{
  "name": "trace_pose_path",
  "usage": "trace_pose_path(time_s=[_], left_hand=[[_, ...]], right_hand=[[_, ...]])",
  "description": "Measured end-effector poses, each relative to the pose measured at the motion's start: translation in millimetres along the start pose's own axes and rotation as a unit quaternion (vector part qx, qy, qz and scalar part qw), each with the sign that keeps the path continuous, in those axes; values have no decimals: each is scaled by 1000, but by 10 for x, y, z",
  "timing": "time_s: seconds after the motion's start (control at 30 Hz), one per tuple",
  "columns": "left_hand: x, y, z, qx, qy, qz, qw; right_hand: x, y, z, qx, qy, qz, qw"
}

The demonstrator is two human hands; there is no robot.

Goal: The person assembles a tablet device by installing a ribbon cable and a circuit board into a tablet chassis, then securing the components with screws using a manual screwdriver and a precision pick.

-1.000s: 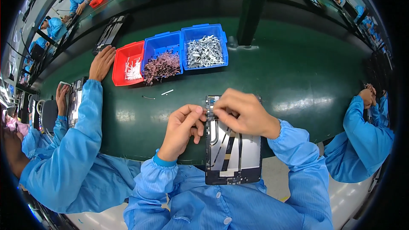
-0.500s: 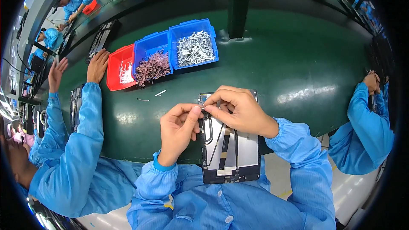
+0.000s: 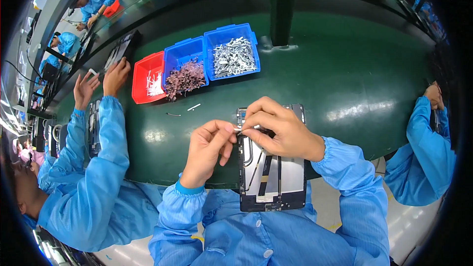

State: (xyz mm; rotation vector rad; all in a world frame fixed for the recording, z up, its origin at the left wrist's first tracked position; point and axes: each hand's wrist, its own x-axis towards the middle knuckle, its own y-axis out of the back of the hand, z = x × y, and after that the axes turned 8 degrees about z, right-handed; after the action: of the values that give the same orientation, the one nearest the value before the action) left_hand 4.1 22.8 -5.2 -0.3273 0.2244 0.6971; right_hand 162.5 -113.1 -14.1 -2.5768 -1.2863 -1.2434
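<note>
An opened tablet (image 3: 294,172) lies in front of me, its far end on the bench and its near end reaching past the edge. It has a black frame, a silvery-white inner panel and dark ribbon cables. Over its far left corner, the fingertips of my left hand (image 3: 206,149) pinch a small, thin whitish piece (image 3: 237,129). My right hand (image 3: 283,130) is closed in a pinch at the other end of that piece. Its other fingers are curled above the tablet and hide part of the upper frame. The exact kind of piece is too small to tell.
Ahead to the left stand a red bin (image 3: 140,81) of white strips and two blue bins (image 3: 185,49) of brownish and silvery small parts. A white strip (image 3: 194,107) and a thin cable (image 3: 173,114) lie nearer. A green post (image 3: 283,15) rises behind. Co-workers' arms (image 3: 112,123) flank me.
The whole view has shifted slightly, so the bench sits further right. Between my fingertips the whitish piece now shows more plainly. The left co-worker's hands have moved at a dark panel.
</note>
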Motion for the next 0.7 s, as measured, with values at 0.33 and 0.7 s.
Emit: trace_pose_path(time_s=[0.33,0.7], left_hand=[[824,1126,591,477,-358,405,693],[-276,260,-51,396,-97,-42,912]], right_hand=[[77,198,-18,289,-363,99,880],[-264,296,-29,231,-339,155,899]])
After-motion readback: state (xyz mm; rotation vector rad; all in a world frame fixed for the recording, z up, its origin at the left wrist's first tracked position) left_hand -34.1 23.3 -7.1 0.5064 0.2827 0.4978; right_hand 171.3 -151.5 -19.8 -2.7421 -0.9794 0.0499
